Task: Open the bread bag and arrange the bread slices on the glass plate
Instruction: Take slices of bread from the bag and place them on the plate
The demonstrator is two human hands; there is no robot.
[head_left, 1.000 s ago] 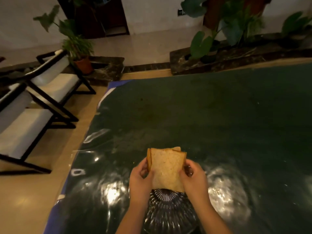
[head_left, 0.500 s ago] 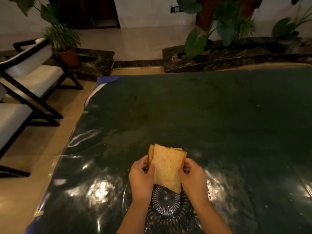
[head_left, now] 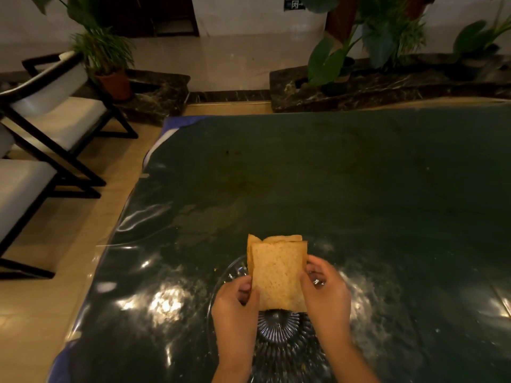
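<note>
A small stack of tan bread slices (head_left: 277, 275) stands upright between my two hands, just above a ribbed clear glass plate (head_left: 229, 275) at the table's near edge. My left hand (head_left: 235, 306) pinches the stack's left edge. My right hand (head_left: 326, 294) grips its right edge. A slice at the back leans out at the top left. Most of the plate is hidden under my hands and forearms. No bread bag is in view.
The plate sits on a dark green table (head_left: 345, 175) under a shiny clear cover. Black-framed chairs with white cushions (head_left: 49, 111) stand to the left on the tiled floor. A stone planter ledge with leafy plants (head_left: 387, 81) runs behind the table.
The camera has tilted down, showing more of the plate. The bread stack has sunk slightly toward the plate, still held by both hands.
</note>
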